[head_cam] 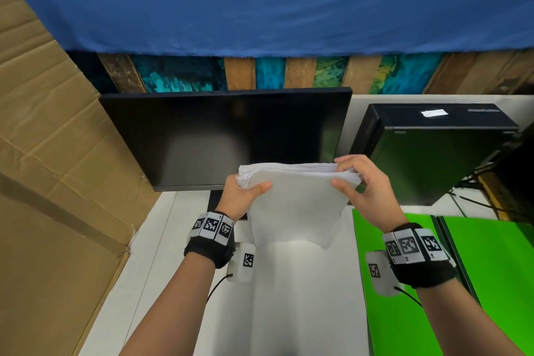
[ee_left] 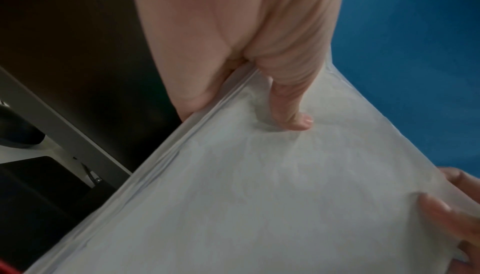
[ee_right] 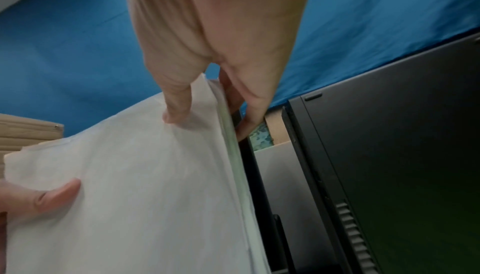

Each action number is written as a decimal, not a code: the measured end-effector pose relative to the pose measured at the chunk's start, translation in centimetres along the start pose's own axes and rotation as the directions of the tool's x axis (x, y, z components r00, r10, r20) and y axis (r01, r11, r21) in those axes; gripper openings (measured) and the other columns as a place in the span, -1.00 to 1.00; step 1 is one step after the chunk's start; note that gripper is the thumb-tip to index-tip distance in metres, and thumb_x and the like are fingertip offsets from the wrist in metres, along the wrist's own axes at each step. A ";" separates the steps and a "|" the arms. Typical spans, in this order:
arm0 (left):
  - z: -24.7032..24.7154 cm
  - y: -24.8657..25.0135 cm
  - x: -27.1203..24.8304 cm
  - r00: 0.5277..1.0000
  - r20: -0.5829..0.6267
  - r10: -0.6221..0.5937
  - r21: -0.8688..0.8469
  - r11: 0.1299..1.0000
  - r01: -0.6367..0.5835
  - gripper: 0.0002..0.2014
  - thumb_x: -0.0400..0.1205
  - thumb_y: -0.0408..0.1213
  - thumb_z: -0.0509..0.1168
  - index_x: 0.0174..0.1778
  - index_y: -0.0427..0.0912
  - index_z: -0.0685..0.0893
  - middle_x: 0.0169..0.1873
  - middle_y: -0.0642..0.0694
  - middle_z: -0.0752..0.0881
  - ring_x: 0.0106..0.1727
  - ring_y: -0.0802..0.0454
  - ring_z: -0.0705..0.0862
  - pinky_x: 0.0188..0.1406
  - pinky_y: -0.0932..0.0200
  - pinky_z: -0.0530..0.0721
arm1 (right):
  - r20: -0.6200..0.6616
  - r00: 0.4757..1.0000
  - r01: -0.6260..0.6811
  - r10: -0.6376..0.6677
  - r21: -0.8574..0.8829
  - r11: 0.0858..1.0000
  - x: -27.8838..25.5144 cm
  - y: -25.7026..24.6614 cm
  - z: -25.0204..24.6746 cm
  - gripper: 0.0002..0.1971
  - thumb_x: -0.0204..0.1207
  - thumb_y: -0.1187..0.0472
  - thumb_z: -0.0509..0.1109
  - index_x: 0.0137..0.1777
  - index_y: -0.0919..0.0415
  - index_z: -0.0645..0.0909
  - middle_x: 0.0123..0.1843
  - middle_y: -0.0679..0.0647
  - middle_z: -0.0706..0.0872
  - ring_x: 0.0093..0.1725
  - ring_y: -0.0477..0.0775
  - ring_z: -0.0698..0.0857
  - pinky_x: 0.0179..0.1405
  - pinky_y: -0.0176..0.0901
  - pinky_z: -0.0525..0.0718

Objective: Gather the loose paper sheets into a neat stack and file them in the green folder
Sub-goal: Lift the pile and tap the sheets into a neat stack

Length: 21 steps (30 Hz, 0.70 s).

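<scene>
A thick stack of white paper sheets [head_cam: 294, 199] stands upright on its lower edge on the white desk, in front of the monitor. My left hand [head_cam: 245, 193] pinches its upper left corner, thumb on the near face. My right hand [head_cam: 361, 182] pinches the upper right corner, thumb in front and fingers behind. In the left wrist view the thumb presses the paper sheets [ee_left: 259, 186]. The right wrist view shows the thumb on the paper sheets [ee_right: 135, 186] and fingers curled behind the edge. The green folder [head_cam: 398, 283] lies open on the desk at the right, under my right forearm.
A dark monitor [head_cam: 225, 136] stands just behind the stack. A black computer case [head_cam: 433, 150] sits at the back right with cables beside it. A large cardboard sheet [head_cam: 52, 167] leans along the left. A blue cloth [head_cam: 260, 0] hangs above the back wall.
</scene>
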<state>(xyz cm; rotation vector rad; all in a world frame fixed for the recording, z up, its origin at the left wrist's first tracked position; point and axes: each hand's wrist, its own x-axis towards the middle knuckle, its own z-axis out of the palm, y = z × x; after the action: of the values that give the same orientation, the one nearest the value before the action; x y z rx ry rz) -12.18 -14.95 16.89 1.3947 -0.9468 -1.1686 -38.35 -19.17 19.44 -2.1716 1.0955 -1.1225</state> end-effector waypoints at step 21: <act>-1.3 0.4 -0.4 0.983 0.176 -0.061 0.112 0.993 0.041 -0.70 0.52 -0.40 0.45 0.17 -0.17 0.74 0.04 -0.09 0.82 0.02 0.09 0.81 -0.12 0.34 0.73 | 0.101 0.947 -0.313 0.304 0.500 0.807 0.6 1.4 -0.8 -0.65 0.27 0.33 0.61 -0.07 0.19 0.50 -0.08 0.12 0.82 -0.08 0.10 0.76 -0.06 0.00 0.69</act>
<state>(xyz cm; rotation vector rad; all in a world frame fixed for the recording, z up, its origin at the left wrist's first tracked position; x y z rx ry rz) -11.00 -14.39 17.31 1.4239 -1.1201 -1.3147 -39.40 -20.52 19.24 -1.5214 0.9611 -1.0892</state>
